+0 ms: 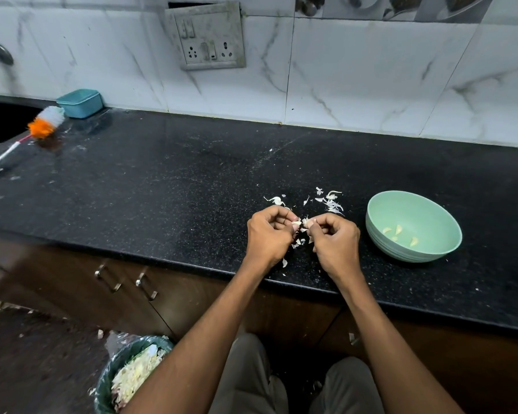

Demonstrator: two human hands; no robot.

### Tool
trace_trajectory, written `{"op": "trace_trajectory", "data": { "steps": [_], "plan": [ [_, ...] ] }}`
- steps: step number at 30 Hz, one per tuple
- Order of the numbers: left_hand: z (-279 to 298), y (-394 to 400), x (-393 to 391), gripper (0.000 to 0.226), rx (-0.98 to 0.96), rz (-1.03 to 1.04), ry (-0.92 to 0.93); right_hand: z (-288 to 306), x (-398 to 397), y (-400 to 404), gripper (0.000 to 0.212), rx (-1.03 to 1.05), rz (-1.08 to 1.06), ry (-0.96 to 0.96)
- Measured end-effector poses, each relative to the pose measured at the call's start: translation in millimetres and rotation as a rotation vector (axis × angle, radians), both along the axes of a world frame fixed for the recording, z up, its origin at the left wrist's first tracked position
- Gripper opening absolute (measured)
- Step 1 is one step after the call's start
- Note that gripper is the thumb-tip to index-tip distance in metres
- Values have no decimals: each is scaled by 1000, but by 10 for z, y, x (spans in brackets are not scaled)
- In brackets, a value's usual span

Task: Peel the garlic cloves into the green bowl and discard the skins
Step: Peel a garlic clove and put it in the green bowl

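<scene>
Over the black counter (162, 186), my left hand (268, 234) and my right hand (335, 237) meet fingertip to fingertip. Both pinch a small pale garlic clove (300, 223) between them, its skin partly loose. Loose white skins (331, 201) lie scattered on the counter just behind and under my hands. To the right stands the green bowl (437, 213), holding several peeled cloves (399, 231). Down on the floor at the lower left stands a lined bin (114, 372) filled with garlic skins.
A bottle brush with orange and white bristles (44, 124) lies at the far left beside a teal lidded box (80, 103). A dark sink (3, 121) sits at the left edge. A socket panel (207, 37) hangs on the tiled wall. Cabinet handles (126, 282) sit below the counter.
</scene>
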State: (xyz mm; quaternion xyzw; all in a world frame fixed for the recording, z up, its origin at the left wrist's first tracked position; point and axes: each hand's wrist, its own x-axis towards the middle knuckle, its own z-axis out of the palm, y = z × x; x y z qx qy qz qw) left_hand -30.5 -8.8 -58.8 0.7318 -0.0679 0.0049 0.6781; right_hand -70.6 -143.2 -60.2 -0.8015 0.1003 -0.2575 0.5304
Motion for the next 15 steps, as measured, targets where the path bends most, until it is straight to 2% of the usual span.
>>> {"op": "trace_trajectory", "data": {
  "steps": [4,7,9,12,15],
  "plan": [
    [-17,-2,4,30,2,-20,3,41,-25,4,31,-24,-6,-5],
    [-26,5,12,27,25,-37,-20,45,-26,12,36,-65,-47,-10],
    [-20,7,7,24,31,-55,-40,30,-13,10,33,-92,-81,-16],
    [-13,6,-4,22,25,-73,-62,13,-7,22,16,-119,-105,-15],
    [-18,8,-2,23,28,-77,-65,11,-14,19,34,-143,-107,-39]
  ]
}}
